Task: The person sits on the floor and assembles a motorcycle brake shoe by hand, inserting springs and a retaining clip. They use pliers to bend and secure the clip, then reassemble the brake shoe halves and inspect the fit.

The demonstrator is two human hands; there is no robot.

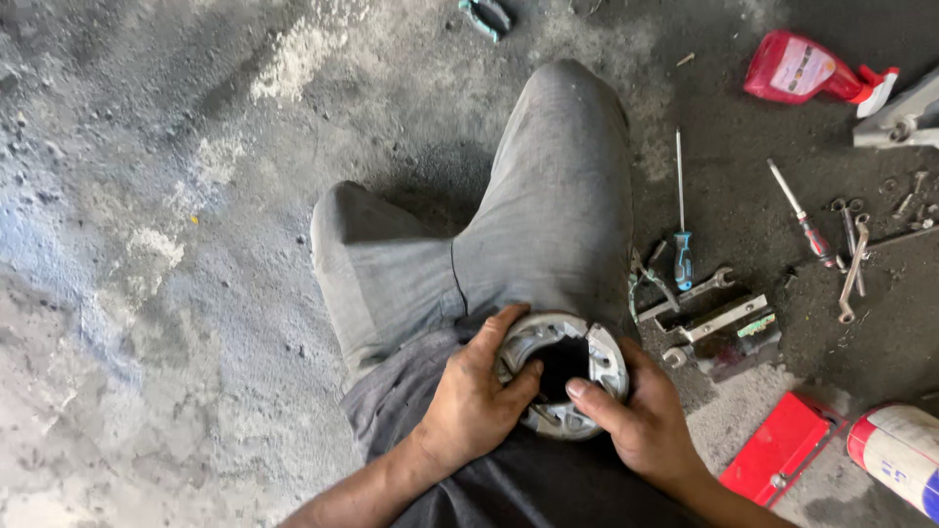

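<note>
Both hands grasp a brake shoe set (562, 372) over the lap
Greasy left hand (476, 396) and right hand (636, 420) could slip, dropping it onto the floor (147, 293)

A round, silvery metal brake-shoe set (564, 372) is held in the lap, above the grey trousers. Two curved shoes are seen forming a ring around a dark centre. It is tilted toward the camera, its lower rim hidden behind fingers.

Tools (743, 293) crowd right floor; left concrete (147, 293) seemingly open.
</note>
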